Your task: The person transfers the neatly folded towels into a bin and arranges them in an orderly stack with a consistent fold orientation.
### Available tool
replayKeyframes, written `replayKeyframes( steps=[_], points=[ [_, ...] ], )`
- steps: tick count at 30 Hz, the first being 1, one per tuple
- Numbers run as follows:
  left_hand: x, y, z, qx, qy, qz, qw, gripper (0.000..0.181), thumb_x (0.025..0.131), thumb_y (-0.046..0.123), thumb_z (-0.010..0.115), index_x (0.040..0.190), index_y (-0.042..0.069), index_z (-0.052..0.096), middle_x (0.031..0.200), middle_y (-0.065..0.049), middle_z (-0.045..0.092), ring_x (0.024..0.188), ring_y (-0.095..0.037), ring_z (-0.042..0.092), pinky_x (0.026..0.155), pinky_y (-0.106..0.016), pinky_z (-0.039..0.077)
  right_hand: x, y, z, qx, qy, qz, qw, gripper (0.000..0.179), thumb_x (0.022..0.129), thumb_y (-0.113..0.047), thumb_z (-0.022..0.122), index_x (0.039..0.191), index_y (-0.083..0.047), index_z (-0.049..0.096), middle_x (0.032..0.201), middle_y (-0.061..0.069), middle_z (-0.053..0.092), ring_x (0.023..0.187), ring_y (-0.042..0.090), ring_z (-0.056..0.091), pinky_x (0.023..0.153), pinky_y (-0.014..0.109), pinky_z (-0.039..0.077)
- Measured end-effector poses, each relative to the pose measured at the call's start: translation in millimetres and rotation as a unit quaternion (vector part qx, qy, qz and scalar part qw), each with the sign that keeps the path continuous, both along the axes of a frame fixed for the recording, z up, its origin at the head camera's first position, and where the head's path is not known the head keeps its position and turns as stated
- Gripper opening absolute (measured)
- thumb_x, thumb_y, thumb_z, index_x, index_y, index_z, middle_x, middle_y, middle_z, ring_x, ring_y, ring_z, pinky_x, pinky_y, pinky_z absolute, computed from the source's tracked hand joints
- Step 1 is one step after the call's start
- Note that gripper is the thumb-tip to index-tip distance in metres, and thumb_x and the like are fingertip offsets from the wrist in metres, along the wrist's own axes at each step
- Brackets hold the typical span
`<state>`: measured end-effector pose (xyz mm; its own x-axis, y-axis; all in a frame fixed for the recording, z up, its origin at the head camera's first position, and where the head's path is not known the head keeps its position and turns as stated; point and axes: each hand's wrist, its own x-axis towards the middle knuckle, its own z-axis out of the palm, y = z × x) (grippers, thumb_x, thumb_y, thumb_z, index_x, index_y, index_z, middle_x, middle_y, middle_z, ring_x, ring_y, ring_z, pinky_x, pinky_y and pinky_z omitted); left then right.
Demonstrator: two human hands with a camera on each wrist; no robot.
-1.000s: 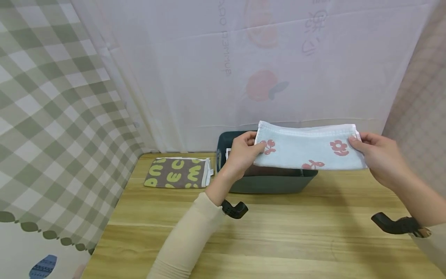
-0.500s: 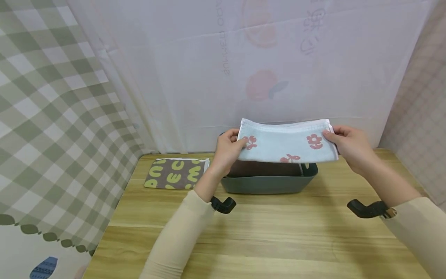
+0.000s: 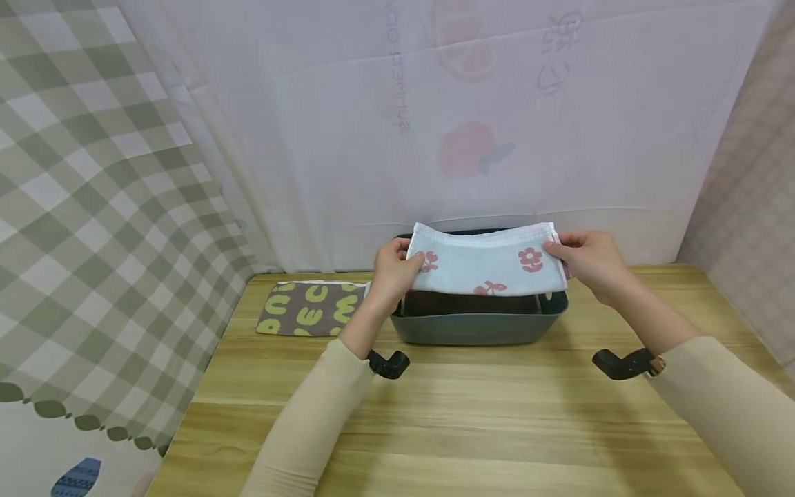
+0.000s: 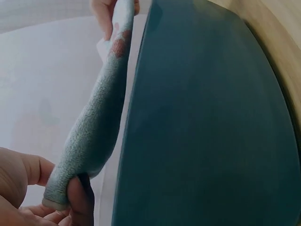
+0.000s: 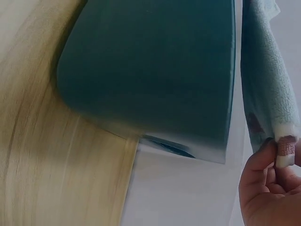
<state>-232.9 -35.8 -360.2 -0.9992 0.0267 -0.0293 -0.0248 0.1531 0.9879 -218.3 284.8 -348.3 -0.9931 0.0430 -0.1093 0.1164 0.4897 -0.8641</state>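
Observation:
A folded light blue towel with pink flower and cherry motifs is stretched between both hands. My left hand pinches its left end, thumb in front. At the other end my right hand pinches the edge between thumb and fingers. The towel hangs over the mouth of a dark green storage bin, hiding much of the opening. In the left wrist view the towel sags a little beside the bin's rim. The right wrist view shows its folded end held at the fingertips.
To the left of the bin lies a folded brown towel with yellow-green letters. Wooden tabletop extends in front. A white printed curtain hangs right behind the bin, and green checked cloth borders the left side.
Both hands have carried the light blue towel leftward, from the bin's right side to above its opening. The brown towel and the bin have stayed in place.

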Motion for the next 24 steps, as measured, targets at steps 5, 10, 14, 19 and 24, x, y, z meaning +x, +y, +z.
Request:
replayKeyframes(
  steps=[5,10,14,19,24],
  points=[
    [0.5,-4.2,-3.8,-0.04,-0.006,0.004,0.9992,0.026,0.101,0.006,0.063,0.126,-0.002,0.064,0.092,-0.013,0.067,0.076,-0.019,0.065,0.057,-0.028,0.054,-4.0,-6,-5.3,0.022,-0.001,0.001,0.9998,0.057,0.108,-0.033,0.06,0.139,0.015,0.055,0.118,0.021,0.068,0.079,0.005,0.065,0.067,0.023,0.058],
    [0.9,-6.2,-7.3,-0.091,0.01,0.002,0.9958,0.03,0.102,0.01,0.063,0.13,-0.002,0.063,0.092,-0.014,0.065,0.075,-0.02,0.063,0.055,-0.029,0.052,-6.7,-11,-9.2,0.038,0.005,0.001,0.9993,0.05,0.108,-0.028,0.06,0.135,0.015,0.059,0.121,0.027,0.068,0.081,0.008,0.065,0.066,0.022,0.058],
    [0.7,-6.0,-9.6,-0.133,0.021,0.001,0.9909,0.032,0.102,0.011,0.063,0.131,-0.002,0.063,0.091,-0.013,0.067,0.074,-0.021,0.064,0.056,-0.03,0.052,-7.7,-16,-10.2,0.056,0.02,0.007,0.9982,0.042,0.107,-0.019,0.061,0.131,0.016,0.062,0.118,0.03,0.068,0.081,0.012,0.065,0.065,0.022,0.058],
    [1.3,-5.5,-12.2,-0.18,0.034,-0.009,0.983,0.033,0.103,0.01,0.06,0.133,-0.006,0.061,0.094,-0.016,0.07,0.077,-0.024,0.068,0.061,-0.032,0.053,-9.0,-21,-11.8,0.077,0.034,0.017,0.9963,0.038,0.105,-0.012,0.062,0.127,0.019,0.062,0.114,0.032,0.068,0.08,0.016,0.066,0.062,0.023,0.058],
    [2.6,-3.9,-15.2,-0.225,0.031,-0.019,0.9737,0.035,0.106,0.011,0.058,0.138,-0.004,0.058,0.104,-0.017,0.072,0.085,-0.026,0.071,0.066,-0.035,0.054,-10.9,-26,-13.2,0.095,0.033,0.025,0.9947,0.038,0.104,-0.011,0.063,0.127,0.02,0.062,0.113,0.032,0.069,0.082,0.019,0.067,0.061,0.023,0.057]
  ],
)
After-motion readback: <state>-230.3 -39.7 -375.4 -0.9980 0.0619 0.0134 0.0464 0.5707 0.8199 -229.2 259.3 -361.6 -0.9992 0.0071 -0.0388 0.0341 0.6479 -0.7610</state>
